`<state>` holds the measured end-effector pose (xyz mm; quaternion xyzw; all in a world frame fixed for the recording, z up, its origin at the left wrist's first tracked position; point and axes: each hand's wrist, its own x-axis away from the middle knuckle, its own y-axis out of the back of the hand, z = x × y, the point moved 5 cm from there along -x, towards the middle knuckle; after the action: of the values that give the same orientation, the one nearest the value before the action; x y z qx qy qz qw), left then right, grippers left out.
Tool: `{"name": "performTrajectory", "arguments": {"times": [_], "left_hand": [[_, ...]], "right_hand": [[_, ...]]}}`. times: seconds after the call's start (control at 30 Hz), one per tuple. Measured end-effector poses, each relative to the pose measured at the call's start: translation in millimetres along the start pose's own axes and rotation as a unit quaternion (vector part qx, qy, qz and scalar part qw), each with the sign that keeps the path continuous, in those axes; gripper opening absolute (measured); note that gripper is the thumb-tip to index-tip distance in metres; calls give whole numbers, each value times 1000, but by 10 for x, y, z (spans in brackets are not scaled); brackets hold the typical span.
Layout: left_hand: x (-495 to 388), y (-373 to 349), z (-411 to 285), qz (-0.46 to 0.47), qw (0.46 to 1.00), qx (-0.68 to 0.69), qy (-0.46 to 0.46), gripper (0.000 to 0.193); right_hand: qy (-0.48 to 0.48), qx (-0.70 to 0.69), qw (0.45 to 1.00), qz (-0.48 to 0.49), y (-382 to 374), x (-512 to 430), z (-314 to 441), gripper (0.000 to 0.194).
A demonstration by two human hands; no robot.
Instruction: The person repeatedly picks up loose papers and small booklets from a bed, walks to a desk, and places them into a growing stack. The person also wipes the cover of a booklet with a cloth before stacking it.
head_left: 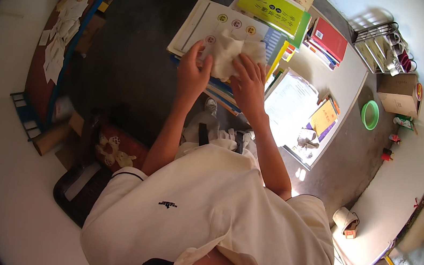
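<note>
A crumpled white cloth [226, 55] lies on top of a tall stack of books in front of me. My left hand [195, 67] is at the cloth's left edge, its thumb and fingers apart and nothing visible between them. The fingers of my right hand [249, 81] rest over the cloth's right part, with the thumb by its lower edge. Under the cloth is a pale cover or sheet [194, 28] with small round coloured pictures.
Green-covered books [270, 8] lie behind the stack. On the white table [350, 76] are a red book [329, 38], papers [292, 99] and a yellow booklet [324, 116]. A green basin [369, 115] stands on the floor. A dark chair [71, 194] is at my left.
</note>
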<state>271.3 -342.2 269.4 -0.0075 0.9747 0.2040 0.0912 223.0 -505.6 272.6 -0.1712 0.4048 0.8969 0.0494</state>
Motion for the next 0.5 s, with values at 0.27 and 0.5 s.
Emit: {"name": "performTrajectory", "arguments": {"times": [0.27,0.5], "left_hand": [[68,543,274,2,999,50,9,19],[512,793,493,-75,982,101,142,20]], "right_hand": [[-69,-82,994,-34,175,-30,308,22],[-11,-290,955,63,-215,-377,752,13]]}}
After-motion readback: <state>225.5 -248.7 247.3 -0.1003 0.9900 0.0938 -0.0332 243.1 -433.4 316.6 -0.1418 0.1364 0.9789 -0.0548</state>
